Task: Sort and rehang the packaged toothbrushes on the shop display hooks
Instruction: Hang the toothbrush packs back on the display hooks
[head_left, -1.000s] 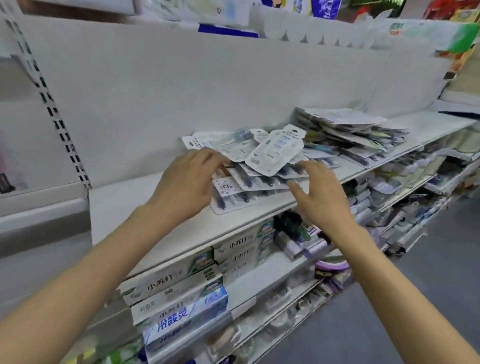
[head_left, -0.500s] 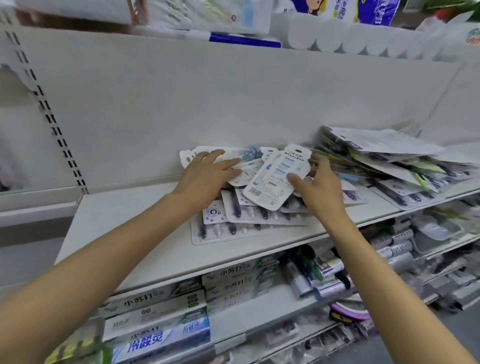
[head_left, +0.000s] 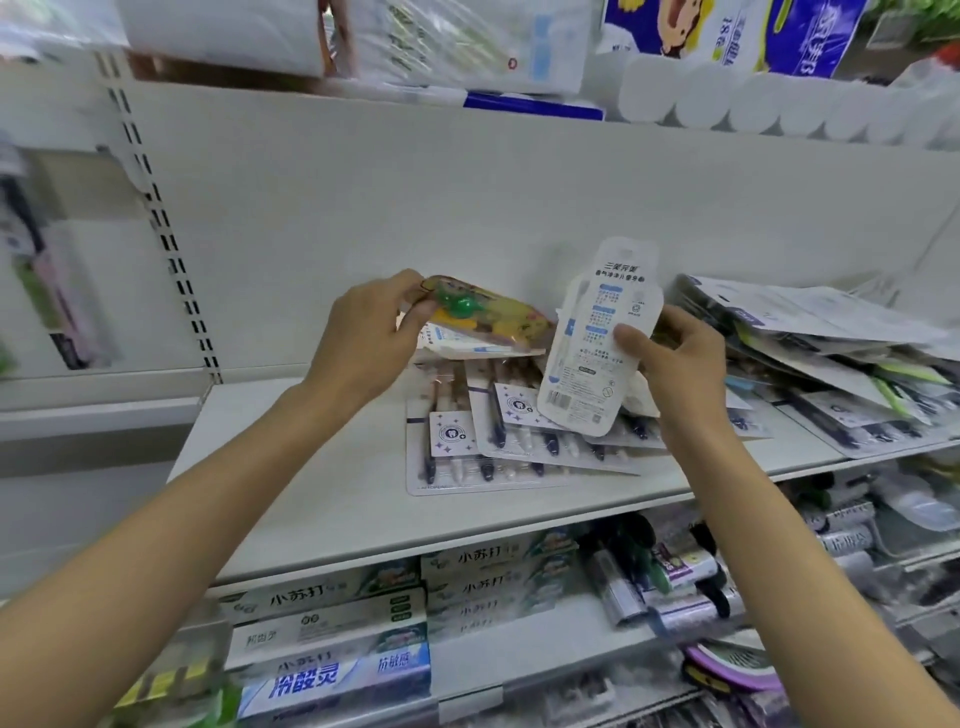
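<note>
My left hand (head_left: 363, 338) grips the end of a colourful toothbrush pack (head_left: 493, 314) with a green piece on it, lifted flat above the shelf with a white pack under it. In my right hand (head_left: 675, 358) a white toothbrush pack (head_left: 597, 338) stands upright, its printed back facing me, thumb on its face. Below both hands lie several flat multi-brush blister packs (head_left: 498, 441) on the white shelf (head_left: 322, 483). A second heap of packs (head_left: 810, 353) lies to the right.
White back panel (head_left: 415, 208) behind the shelf shows no hooks in view. A slotted upright (head_left: 166, 234) runs down the left. Toilet-paper rolls (head_left: 779, 98) sit on the shelf above. Toothpaste boxes (head_left: 332, 634) fill the shelves below.
Both hands rested on the pile before. Now each has lifted a pack: the left raised the colourful one, the right tipped the white one upright. The view moved closer.
</note>
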